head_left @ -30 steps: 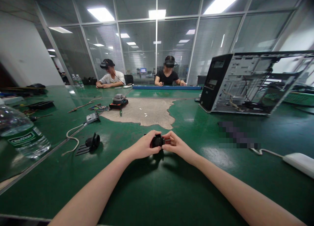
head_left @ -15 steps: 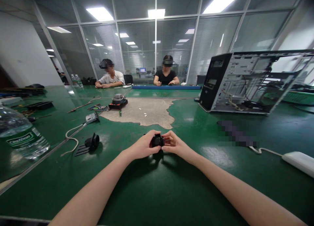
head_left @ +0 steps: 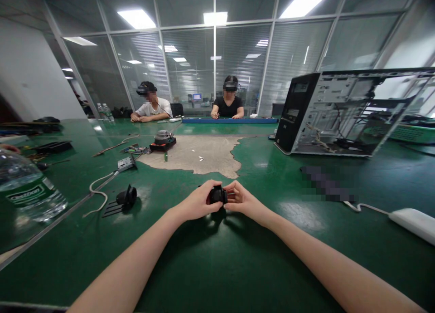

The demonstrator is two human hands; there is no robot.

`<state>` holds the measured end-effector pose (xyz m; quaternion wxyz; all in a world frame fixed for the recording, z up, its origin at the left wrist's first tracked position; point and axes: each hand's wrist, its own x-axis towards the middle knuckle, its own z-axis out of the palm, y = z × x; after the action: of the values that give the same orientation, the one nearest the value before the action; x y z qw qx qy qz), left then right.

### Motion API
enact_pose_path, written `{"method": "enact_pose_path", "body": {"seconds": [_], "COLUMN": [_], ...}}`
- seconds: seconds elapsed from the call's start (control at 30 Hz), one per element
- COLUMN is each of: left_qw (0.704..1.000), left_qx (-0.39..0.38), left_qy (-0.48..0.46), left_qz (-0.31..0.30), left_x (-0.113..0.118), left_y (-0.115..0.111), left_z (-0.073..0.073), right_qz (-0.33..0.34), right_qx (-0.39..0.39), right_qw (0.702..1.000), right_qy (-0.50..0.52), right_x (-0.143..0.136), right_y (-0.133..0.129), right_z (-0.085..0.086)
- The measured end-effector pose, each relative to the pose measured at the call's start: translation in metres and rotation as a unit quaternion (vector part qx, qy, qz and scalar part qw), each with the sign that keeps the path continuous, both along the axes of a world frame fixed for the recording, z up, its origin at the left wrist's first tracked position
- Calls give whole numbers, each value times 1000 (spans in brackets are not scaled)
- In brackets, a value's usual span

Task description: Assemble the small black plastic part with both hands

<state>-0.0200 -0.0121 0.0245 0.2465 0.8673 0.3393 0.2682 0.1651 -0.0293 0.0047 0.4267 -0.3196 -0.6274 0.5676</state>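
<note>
Between my hands, just above the green tabletop [head_left: 224, 267], is a small black rounded part [head_left: 217, 195], its exact kind unclear. My left hand [head_left: 200, 199] is closed round its left side, thumb below and fingers over the top. From the right, my right hand [head_left: 242, 198] pinches the part's right edge with bent fingers. To the left lies a similar-looking black part with a round collar and flat prongs [head_left: 125, 198]. Fingers cover much of the held part.
A large water bottle [head_left: 30, 193] stands at left. Near it are a metal bracket with a cable [head_left: 126, 163] and a cooler-like part [head_left: 163, 140]. An open computer case [head_left: 340, 118] stands right, a white power strip [head_left: 413, 224] at the right edge. Two people sit across the table.
The view has shifted very slightly. My hands keep the same hold on the black part. Across the table, one person's hands have moved a little; a hand-like shape shows behind the bottle.
</note>
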Motion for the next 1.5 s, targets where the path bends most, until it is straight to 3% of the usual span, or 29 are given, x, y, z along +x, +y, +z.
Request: {"method": "enact_pose_path", "body": {"seconds": [0.33, 0.6, 0.9, 1.13, 1.5], "left_qw": [1000, 1000, 1000, 1000, 1000], "left_qx": [2, -3, 6, 5, 0], "left_qy": [-7, 0, -4, 3, -8], "left_qz": [7, 0, 3, 3, 3], "left_x": [1, 0, 0, 0, 0], "left_y": [-1, -2, -1, -2, -2], "left_z": [1, 4, 2, 3, 3], "right_qz": [-60, -4, -57, 0, -42], "right_qx": [6, -10, -3, 2, -4], "right_qw": [998, 1000, 998, 1000, 998], "right_qy": [-35, -7, -33, -9, -35], "right_x": [-2, -1, -3, 0, -1], "right_y": [2, -3, -1, -1, 0], "right_z": [-4, 6, 2, 3, 1]}}
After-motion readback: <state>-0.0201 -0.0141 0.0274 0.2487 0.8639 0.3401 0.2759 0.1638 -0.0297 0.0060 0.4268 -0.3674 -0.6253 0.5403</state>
